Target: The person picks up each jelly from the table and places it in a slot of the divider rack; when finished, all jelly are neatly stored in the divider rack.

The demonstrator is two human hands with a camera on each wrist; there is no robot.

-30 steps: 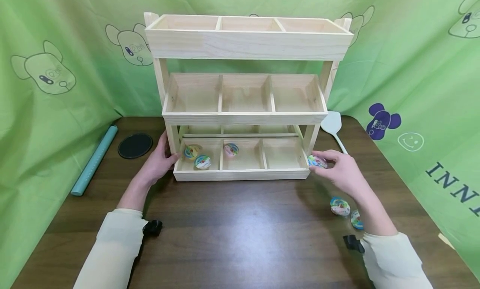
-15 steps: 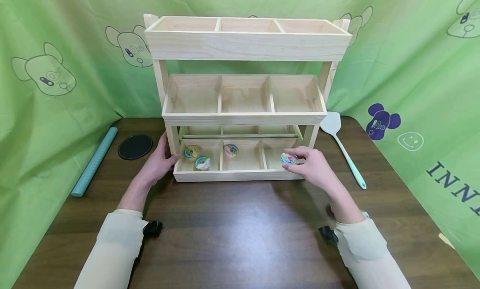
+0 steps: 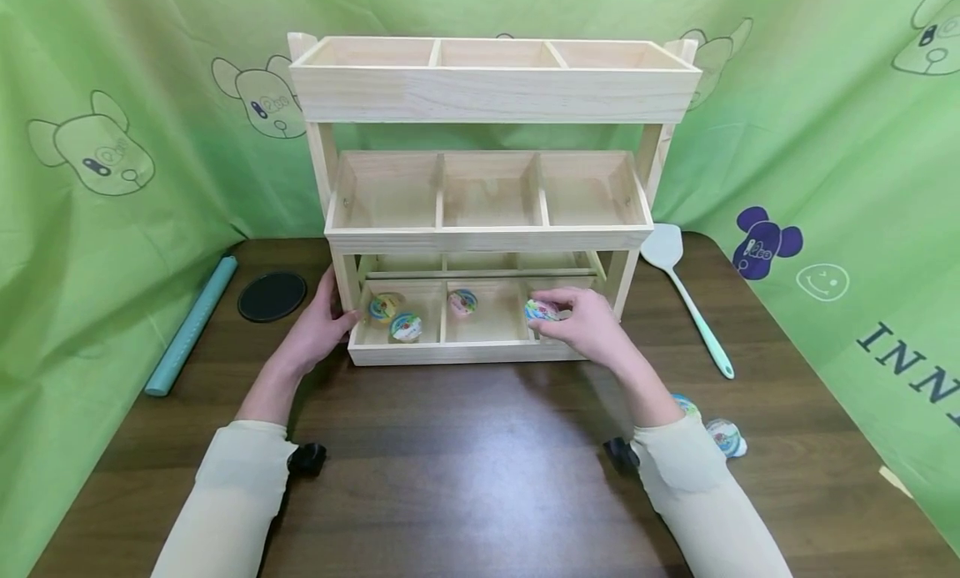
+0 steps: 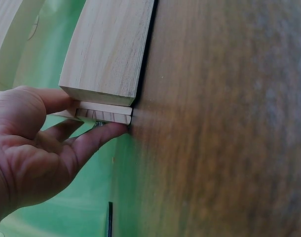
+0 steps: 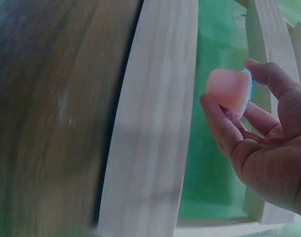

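My right hand (image 3: 588, 324) pinches a small jelly cup (image 3: 542, 310) by its edges, over the divider between the middle and right compartments of the bottom tray (image 3: 465, 354). In the right wrist view the cup's pinkish body (image 5: 228, 90) shows between thumb and fingers. My left hand (image 3: 313, 328) grips the wooden rack's left side at the bottom; the left wrist view shows its fingers round a thin upright (image 4: 103, 114). Two cups (image 3: 406, 327) lie in the bottom left compartment and one cup (image 3: 462, 302) in the middle one.
Two more cups (image 3: 724, 437) lie by my right sleeve, one partly covered. A pale spatula (image 3: 693, 311) stands right of the rack. On the left are a black disc (image 3: 272, 296) and a blue-green roll (image 3: 192, 326). The middle tray (image 3: 487, 240) overhangs the bottom one.
My right hand has carried the cup leftward from outside the rack's right side to above the bottom tray. The left hand has kept its grip on the rack.
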